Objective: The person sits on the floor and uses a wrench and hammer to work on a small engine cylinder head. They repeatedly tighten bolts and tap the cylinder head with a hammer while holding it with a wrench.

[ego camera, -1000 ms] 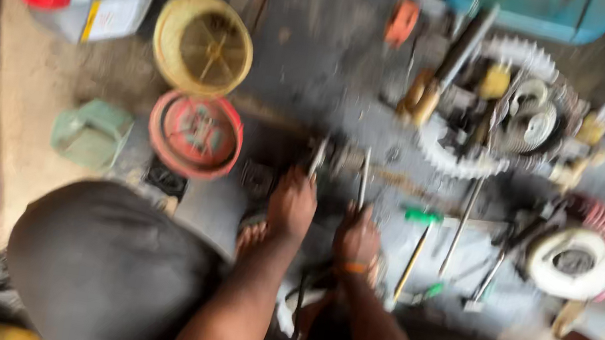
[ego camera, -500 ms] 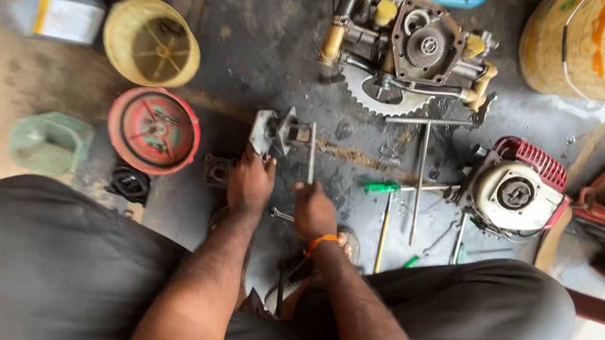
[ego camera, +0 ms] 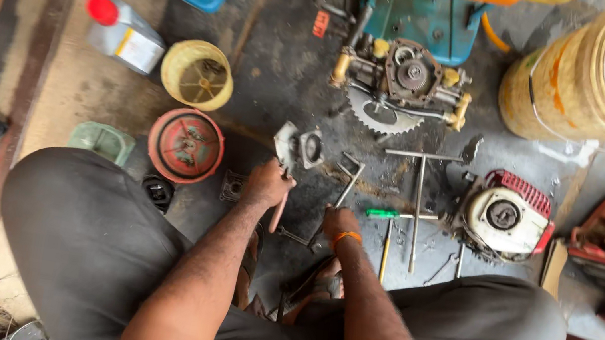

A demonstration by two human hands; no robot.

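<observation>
Gripping wooden-handled tool (ego camera: 278,208) – left hand (ego camera: 266,185) clamped; right hand (ego camera: 338,222) closed on metal rod (ego camera: 347,185), just beside.

bare floor left of left hand (ego camera: 268,185), T-wrench (ego camera: 417,204) and white engine (ego camera: 504,216) crowd right

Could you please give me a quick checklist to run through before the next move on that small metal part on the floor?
1. Left hand has a firm grip on the wooden-handled tool: ok, fingers wrap the handle.
2. Right hand has hold of the bent metal bar: cannot tell, the grip is hidden.
3. Small metal part lies steady on the floor: cannot tell.
4. Green-handled screwdriver within reach: ok, just beside the right hand.
5. Feet away from the work: not ok, sandalled feet sit right under the hands.
</observation>
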